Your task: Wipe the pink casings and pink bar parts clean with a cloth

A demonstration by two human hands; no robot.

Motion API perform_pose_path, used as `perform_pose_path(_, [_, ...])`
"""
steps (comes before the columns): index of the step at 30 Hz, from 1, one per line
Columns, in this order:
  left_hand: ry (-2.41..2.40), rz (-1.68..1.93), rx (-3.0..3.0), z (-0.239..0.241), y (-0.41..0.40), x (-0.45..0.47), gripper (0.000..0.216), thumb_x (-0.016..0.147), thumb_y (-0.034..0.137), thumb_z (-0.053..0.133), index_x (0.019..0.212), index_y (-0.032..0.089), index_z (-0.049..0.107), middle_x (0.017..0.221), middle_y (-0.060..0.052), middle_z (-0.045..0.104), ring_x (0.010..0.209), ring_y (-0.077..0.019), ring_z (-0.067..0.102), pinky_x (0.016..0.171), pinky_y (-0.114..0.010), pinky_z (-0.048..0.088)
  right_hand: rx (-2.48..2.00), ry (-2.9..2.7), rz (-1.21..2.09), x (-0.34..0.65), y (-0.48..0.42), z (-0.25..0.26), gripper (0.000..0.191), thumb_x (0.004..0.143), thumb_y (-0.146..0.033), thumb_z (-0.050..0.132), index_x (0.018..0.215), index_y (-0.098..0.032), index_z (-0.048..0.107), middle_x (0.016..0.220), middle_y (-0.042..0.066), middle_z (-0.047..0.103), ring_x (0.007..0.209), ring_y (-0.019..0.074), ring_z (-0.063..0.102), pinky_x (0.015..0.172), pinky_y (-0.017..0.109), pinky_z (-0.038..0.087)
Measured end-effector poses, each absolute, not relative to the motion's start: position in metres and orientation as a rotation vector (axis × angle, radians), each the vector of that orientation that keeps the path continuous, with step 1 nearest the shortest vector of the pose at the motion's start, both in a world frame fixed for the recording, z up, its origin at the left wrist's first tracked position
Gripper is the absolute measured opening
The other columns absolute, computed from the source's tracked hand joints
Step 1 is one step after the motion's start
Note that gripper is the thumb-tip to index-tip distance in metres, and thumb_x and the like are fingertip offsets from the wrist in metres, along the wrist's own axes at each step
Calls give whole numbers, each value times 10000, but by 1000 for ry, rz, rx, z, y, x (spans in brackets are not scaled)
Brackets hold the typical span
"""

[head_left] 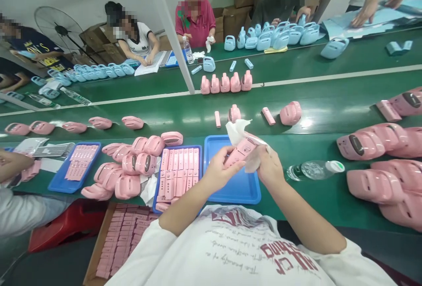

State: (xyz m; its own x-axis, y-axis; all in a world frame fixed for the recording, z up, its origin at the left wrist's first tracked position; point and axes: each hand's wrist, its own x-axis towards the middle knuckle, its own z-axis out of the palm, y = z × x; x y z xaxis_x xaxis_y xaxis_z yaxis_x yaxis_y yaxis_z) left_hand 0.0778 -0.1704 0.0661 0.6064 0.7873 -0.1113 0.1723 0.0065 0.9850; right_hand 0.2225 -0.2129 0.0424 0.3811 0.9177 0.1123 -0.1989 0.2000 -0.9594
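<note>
The left hand [219, 169] grasps a pink piece [245, 148], thumb along its near side, the remaining fingers mostly hidden behind it. The piece is held tilted above a bare blue tray [237, 191], and its far end disappears under a white wipe [236, 131] and the right hand [271, 169]. The right fingers are closed on the wipe at that end; their tips are covered, so I cannot tell how firmly they press. Whether the wipe is cloth or paper is also unclear. Markings on the piece's face are too small to read.

Just left, the left forearm cuts across a corner of a fuller blue tray [201, 158], hiding some of its pink bars [180, 158]. Below, a carton [96, 251] of pink pieces is partly covered by the white sleeve and cut off at the bottom. On the green surface [329, 198] to the right lie a clear bottle [311, 170] and pink casings [376, 180], some cropped by the edge. Farther off, 5 pink casings stand in a row [226, 82]. At far left, a co-worker's hand [15, 163] is only partly in view.
</note>
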Motion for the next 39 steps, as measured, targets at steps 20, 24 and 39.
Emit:
perform_pose_path(20, [620, 549, 796, 70, -214, 87, 492, 803, 465, 607, 1184, 161, 536, 972, -90, 668, 777, -167, 638, 693, -288, 501, -1113, -468, 727, 219, -259, 33, 583, 802, -674, 453, 1066, -199, 664, 1123, 87, 673, 1171, 259, 568, 1016, 469, 439])
perform_pose_path(24, [671, 624, 774, 55, -212, 94, 419, 794, 334, 642, 1178, 190, 557, 1061, -70, 652, 941, -179, 626, 797, -280, 494, -1182, -1026, 689, 216, -264, 18, 471, 723, -591, 629, 1006, -225, 716, 1217, 85, 637, 1236, 272, 520, 1105, 480, 337])
perform_pose_path(39, [1555, 337, 1434, -98, -117, 113, 412, 791, 204, 624, 1156, 39, 526, 1227, -258, 556, 1183, -314, 516, 994, -408, 373, -1555, -131, 1061, 231, -287, -101, 480, 656, -594, 650, 852, -160, 595, 781, 35, 674, 748, 173, 648, 629, 283, 549])
